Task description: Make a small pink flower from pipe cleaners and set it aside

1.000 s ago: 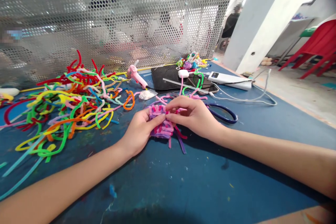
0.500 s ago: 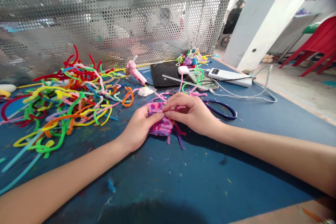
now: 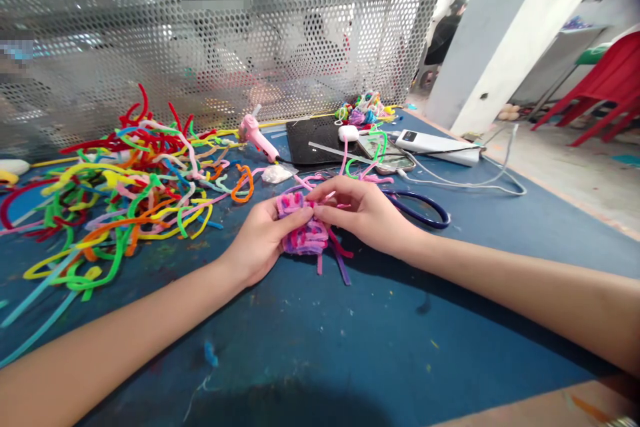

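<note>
A small woven piece of pipe cleaners (image 3: 307, 240) in pink, purple and magenta is held just above the blue tabletop. My left hand (image 3: 263, 237) is closed on its left side, thumb laid across the front. At its upper right edge, my right hand (image 3: 367, 217) pinches with thumb and forefinger; the exact strand between those fingertips is hidden. Loose purple and dark red ends (image 3: 342, 263) hang from the lower right of the piece. Behind my hands lie pink pipe cleaners (image 3: 313, 179) and dark blue scissor handles (image 3: 420, 209).
A tangled heap of coloured pipe cleaners (image 3: 135, 193) covers the table's left. Toward the back are a pink glue gun (image 3: 259, 137), a black mat (image 3: 313, 143), a phone (image 3: 387, 155), a white power bank (image 3: 440, 147) and its cable. A perforated metal panel (image 3: 280, 47) stands behind.
The woven piece has shifted and turned slightly to the left in my fingers, and its folds look rearranged. Both hands keep nearly the same place and grip.
</note>
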`<act>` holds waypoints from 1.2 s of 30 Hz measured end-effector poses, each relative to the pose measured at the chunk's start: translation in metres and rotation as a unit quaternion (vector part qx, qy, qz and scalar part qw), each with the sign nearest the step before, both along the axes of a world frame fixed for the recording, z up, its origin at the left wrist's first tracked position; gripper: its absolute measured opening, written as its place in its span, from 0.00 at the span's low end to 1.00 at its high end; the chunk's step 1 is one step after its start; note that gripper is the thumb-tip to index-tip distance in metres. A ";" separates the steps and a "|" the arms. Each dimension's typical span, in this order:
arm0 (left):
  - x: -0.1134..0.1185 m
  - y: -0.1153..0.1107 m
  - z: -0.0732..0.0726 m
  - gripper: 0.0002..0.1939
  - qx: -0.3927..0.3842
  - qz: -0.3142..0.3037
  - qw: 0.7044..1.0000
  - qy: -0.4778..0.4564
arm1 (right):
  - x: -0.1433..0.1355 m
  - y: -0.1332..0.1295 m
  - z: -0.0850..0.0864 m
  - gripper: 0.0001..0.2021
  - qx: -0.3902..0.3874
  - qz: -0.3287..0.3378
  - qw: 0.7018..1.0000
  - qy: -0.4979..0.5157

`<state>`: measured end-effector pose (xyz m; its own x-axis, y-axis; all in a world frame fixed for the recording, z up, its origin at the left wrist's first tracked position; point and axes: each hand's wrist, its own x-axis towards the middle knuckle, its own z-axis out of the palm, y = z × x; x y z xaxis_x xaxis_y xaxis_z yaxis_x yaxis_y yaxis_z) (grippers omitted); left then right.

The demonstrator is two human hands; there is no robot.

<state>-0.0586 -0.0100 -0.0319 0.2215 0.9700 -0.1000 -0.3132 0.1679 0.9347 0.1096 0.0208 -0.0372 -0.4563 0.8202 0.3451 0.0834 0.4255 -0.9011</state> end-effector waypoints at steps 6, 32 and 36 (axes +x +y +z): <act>-0.003 0.001 0.000 0.11 -0.005 -0.013 1.000 0.028 | 0.004 -0.002 0.002 0.14 0.068 0.050 0.996 -0.019; -0.002 -0.001 -0.002 0.11 0.045 -0.012 0.999 -0.003 | -0.001 -0.010 -0.001 0.11 0.028 -0.001 0.998 -0.061; -0.002 -0.004 -0.001 0.14 0.069 -0.008 0.997 0.021 | 0.000 -0.009 0.000 0.13 0.031 0.046 0.995 -0.085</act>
